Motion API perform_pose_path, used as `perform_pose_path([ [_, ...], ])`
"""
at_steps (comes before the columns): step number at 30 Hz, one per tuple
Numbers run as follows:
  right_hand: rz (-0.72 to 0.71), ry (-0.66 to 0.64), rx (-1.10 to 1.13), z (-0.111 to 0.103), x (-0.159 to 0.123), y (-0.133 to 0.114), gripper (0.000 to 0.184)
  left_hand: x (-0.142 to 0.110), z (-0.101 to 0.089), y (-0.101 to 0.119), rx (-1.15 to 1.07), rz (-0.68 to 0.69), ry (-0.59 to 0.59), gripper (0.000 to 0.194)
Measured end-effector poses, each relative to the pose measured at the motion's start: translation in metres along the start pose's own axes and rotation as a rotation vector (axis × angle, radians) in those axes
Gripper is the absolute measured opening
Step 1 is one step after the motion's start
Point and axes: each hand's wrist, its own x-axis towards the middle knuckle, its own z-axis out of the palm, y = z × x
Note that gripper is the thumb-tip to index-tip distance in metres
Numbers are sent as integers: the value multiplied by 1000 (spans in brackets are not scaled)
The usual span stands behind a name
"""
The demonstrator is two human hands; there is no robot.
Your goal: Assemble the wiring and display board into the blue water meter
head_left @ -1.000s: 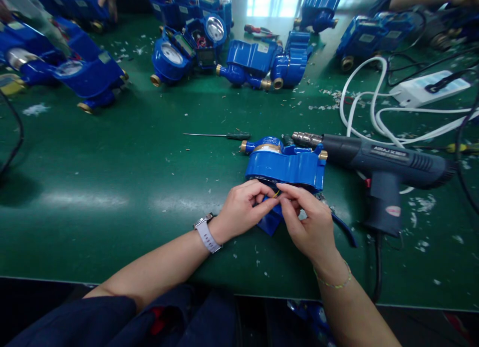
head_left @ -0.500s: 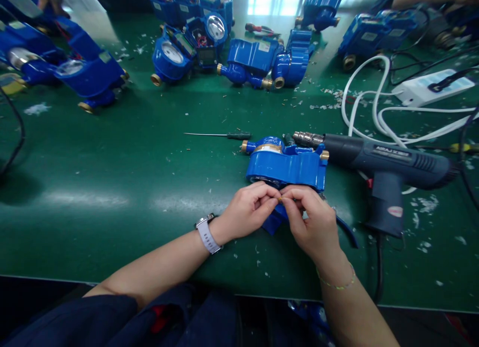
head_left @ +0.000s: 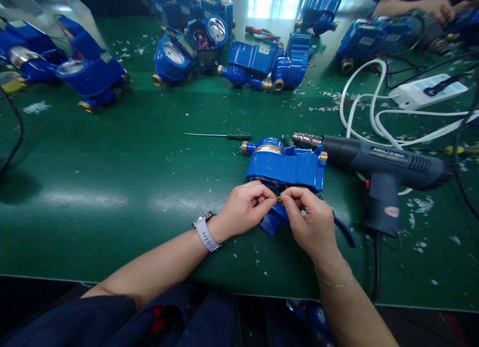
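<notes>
A blue water meter (head_left: 282, 168) with brass end fittings lies on its side on the green bench, its dial side toward me. Just in front of it, my left hand (head_left: 250, 207) pinches a thin yellow wire (head_left: 278, 197) between thumb and forefinger. My right hand (head_left: 312, 222) pinches at the same wire from the other side, the fingertips of both hands almost touching. Beneath the hands is a blue flap (head_left: 272, 221), partly covered. A blue curved handle (head_left: 345, 231) sticks out beside my right hand; the rest of that tool is hidden.
A heat gun (head_left: 385, 160) lies right of the meter, its nozzle close to it. Behind is a thin screwdriver (head_left: 237, 136). White cable runs to a power strip (head_left: 430, 91). More blue meters (head_left: 249, 60) stand farther back. Another person's hand (head_left: 437, 10) is at the upper right.
My fingertips have drawn slightly apart, and more of the yellow wire shows between them. The other person's hand at the upper right has come further into view.
</notes>
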Motion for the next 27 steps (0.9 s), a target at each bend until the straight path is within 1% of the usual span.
perform_pose_path([
  [2,18,9,21,-3,-1,1,10,-1,-2,0,-42,-33,5,14],
  [4,20,-1,39,-6,-1,2,14,-1,-3,0,-77,-72,21,16],
  [8,-39,-31,30,-7,-1,4,18,0,-4,-3,-148,-135,58,18],
  [10,-67,-29,13,-5,-1,4,17,0,-3,-6,-220,-167,83,19],
  [12,-98,-21,-1,-3,0,4,13,0,-4,-7,-295,-182,138,19],
  [14,-119,-14,-9,-2,0,4,9,0,-7,-7,-312,-154,199,18],
  [16,-123,-16,-9,-1,0,5,9,-1,-10,-5,-228,-71,221,16],
  [19,-122,-20,-1,-1,-1,6,9,-3,-12,-2,-6,105,139,11],
  [21,-131,-21,17,-1,-1,6,8,-4,-10,-3,112,180,83,9],
  [24,-156,-22,51,-1,-1,6,8,-3,-7,-5,180,190,65,11],
  [27,-156,1,38,0,-1,7,9,-2,-5,-6,165,165,63,8],
])
